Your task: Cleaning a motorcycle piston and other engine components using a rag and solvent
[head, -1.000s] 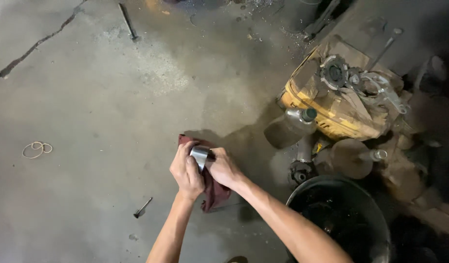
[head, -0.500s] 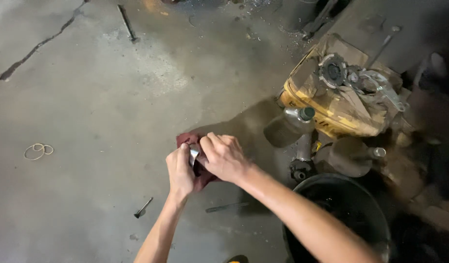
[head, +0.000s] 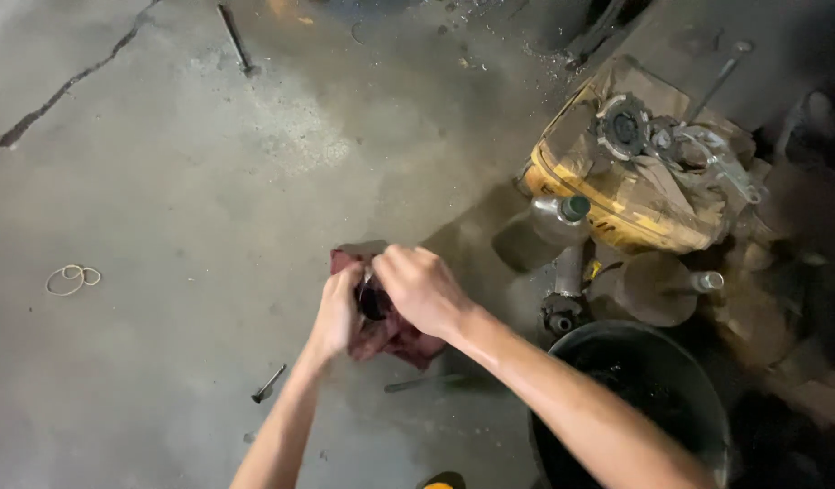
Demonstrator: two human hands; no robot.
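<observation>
My left hand [head: 338,312] and my right hand [head: 424,290] meet over a dark red rag [head: 395,337] above the concrete floor. Between them sits a small metal part [head: 374,299], mostly wrapped by the rag and hidden by my fingers. My left hand grips it from the left. Closed over its top and right side is my right hand, which also presses the rag around it.
A black round tub [head: 644,407] sits at the lower right. Behind it are a yellow box [head: 616,204] with metal gears and tools, a bottle [head: 562,213] and a funnel-like part [head: 657,288]. Rubber bands [head: 71,278], a small valve [head: 268,385] and a thin rod [head: 234,38] lie on the floor.
The shiny part was visible between my hands a second ago; now the rag and my right hand cover most of it. My right hand has moved over the top.
</observation>
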